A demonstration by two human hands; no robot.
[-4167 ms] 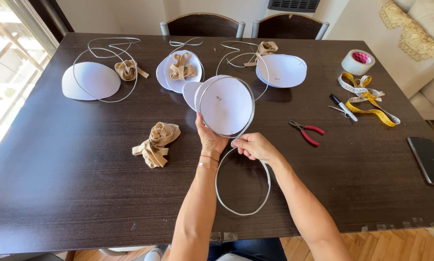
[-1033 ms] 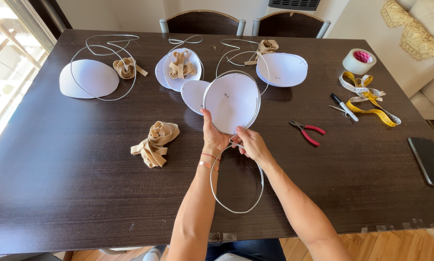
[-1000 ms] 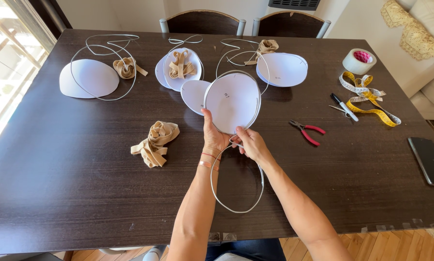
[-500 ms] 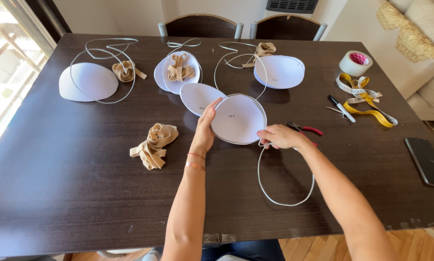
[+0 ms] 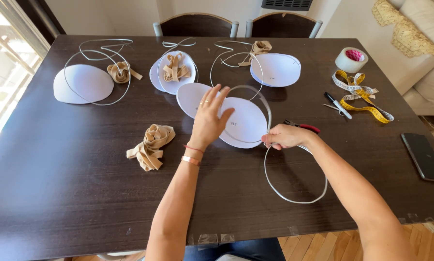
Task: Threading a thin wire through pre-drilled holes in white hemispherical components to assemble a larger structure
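White foam cup (image 5: pixel 246 123) is being pinned flat on the desk (image 5: pixel 57 193) by the left hand (image 5: pixel 209 118), fingers spread. Wire hoop (image 5: pixel 294 193), at the cup's right edge, is being pinched by the right hand (image 5: pixel 284 137). Likely next: wire seated along the cup's rim.

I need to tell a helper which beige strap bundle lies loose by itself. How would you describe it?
On the dark wooden table, look left of the person's left hand. The beige strap bundle lies there on bare wood. The other bundles sit farther back, on or beside white foam cups.
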